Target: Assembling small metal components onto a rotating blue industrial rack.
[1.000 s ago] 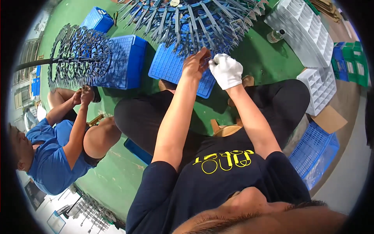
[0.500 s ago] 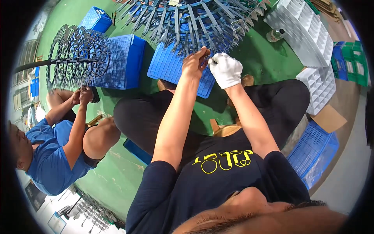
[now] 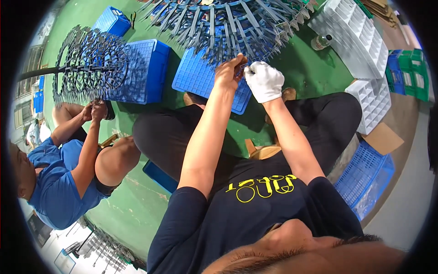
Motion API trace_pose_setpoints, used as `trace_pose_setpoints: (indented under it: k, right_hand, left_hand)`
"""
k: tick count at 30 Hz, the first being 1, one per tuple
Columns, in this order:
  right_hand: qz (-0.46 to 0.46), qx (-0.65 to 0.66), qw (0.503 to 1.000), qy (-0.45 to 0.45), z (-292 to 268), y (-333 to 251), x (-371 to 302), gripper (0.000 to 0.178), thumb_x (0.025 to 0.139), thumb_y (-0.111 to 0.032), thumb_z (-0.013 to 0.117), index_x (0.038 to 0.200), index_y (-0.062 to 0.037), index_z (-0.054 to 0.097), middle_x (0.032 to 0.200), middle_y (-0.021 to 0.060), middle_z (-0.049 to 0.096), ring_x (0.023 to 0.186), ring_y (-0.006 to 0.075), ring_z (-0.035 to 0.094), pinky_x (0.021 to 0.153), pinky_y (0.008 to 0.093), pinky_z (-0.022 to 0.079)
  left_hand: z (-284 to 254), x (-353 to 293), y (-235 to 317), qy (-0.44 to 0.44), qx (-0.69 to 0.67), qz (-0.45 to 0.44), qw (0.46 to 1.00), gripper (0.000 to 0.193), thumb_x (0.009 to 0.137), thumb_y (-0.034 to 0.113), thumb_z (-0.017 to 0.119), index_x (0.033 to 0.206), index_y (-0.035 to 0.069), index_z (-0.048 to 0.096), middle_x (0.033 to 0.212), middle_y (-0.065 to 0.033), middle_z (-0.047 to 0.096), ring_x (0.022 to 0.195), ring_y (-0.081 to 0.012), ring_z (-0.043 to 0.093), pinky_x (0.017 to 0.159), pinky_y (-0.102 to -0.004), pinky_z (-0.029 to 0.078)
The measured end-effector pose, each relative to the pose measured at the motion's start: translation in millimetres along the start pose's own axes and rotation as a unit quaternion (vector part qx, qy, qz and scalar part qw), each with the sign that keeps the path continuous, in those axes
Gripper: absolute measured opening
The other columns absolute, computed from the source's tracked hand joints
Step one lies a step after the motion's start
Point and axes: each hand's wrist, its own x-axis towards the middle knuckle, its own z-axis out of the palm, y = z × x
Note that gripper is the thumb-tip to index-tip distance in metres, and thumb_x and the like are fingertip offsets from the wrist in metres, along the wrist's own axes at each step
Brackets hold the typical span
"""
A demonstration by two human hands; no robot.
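**2 hands meet at the rim of a spoked rack**

Nearest the camera, the person's dark shirt with yellow lettering fills the lower middle, and both forearms run up from it toward the far side. The legs, in black trousers, spread left and right over the green floor (image 3: 137,214), with a small wooden stool (image 3: 262,150) showing between them.

Farther out, the bare left hand (image 3: 229,73) is curled, its fingertips pinched on a small dark piece (image 3: 240,68) at the near rim of the rack; the piece is too small to make out. The right hand (image 3: 263,81), in a white glove, is closed just beside it, its fingers pressed to the same spot, so the 2 hands touch or nearly touch.

Under both hands lies a flat blue plastic crate (image 3: 200,80) on the floor. Beyond them the large grey spoked rack (image 3: 219,23), hung with many thin parts, spreads across the far middle.

To the left, a co-worker in a blue shirt (image 3: 54,192) sits on the floor with both hands raised to a 2nd spoked rack (image 3: 84,68), which stands before a deeper blue crate (image 3: 143,68). To the right, white gridded trays (image 3: 356,36) lie far off, and a blue basket (image 3: 365,178) sits near the person's right knee.
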Motion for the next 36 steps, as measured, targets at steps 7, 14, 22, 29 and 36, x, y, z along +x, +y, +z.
trace_pose_setpoints:
  k: [7, 14, 22, 29, 36]
  right_hand:
    - [-0.003, 0.002, 1.0, -0.013, 2.0, 0.9, 2.3, 0.016, 0.073, -0.024, 0.061, 0.062, -0.0118, 0.06, 0.06, 0.0057, 0.061, 0.047, 0.0265, 0.057, 0.045, 0.0341, 0.044]
    - [-0.011, -0.016, 1.0, -0.022, 2.7, -0.3, -0.4, 0.014, 0.074, -0.023, 0.06, 0.066, -0.0113, 0.061, 0.062, 0.0062, 0.062, 0.049, 0.0263, 0.058, 0.046, 0.0339, 0.044]
    - [0.008, -0.003, 0.998, -0.069, -3.9, -4.4, 4.1, 0.012, 0.075, -0.021, 0.059, 0.067, -0.0119, 0.062, 0.063, 0.0054, 0.061, 0.049, 0.0253, 0.057, 0.046, 0.0335, 0.043]
    - [-0.042, -0.012, 0.999, -0.011, 0.6, -1.0, 3.2, 0.01, 0.075, -0.02, 0.058, 0.068, -0.0125, 0.061, 0.063, 0.0039, 0.061, 0.049, 0.024, 0.056, 0.046, 0.0329, 0.043]
    - [-0.033, -0.005, 0.999, -0.009, 1.4, -4.1, 7.1, 0.01, 0.075, -0.019, 0.058, 0.068, -0.0127, 0.061, 0.063, 0.0031, 0.06, 0.05, 0.0232, 0.057, 0.046, 0.0324, 0.043]
  left_hand:
    - [5.2, -4.8, 1.6, 0.007, -0.026, -0.01, 1.0, 0.019, 0.082, 0.017, 0.069, 0.088, -0.001, 0.067, 0.083, -0.0102, 0.069, 0.07, -0.0185, 0.066, 0.059, -0.0283, 0.052]
    - [7.4, -7.5, 4.2, 0.013, -0.013, -0.009, 1.0, 0.018, 0.082, 0.016, 0.069, 0.087, -0.001, 0.067, 0.082, -0.0097, 0.069, 0.07, -0.0185, 0.066, 0.059, -0.029, 0.052]
    - [4.9, -4.6, 3.3, 0.005, -0.025, -0.006, 1.0, 0.017, 0.082, 0.016, 0.069, 0.086, 0.0, 0.067, 0.082, -0.0099, 0.068, 0.071, -0.0184, 0.066, 0.059, -0.03, 0.052]
    - [5.7, -3.6, 3.3, -0.008, -0.012, -0.009, 1.0, 0.018, 0.082, 0.017, 0.069, 0.087, 0.0, 0.067, 0.082, -0.0096, 0.068, 0.07, -0.0174, 0.065, 0.058, -0.0301, 0.051]
    - [7.0, -5.3, 2.8, 0.008, -0.005, 0.0, 1.0, 0.017, 0.082, 0.016, 0.068, 0.087, 0.0, 0.067, 0.081, -0.0091, 0.068, 0.07, -0.0174, 0.064, 0.058, -0.0302, 0.052]
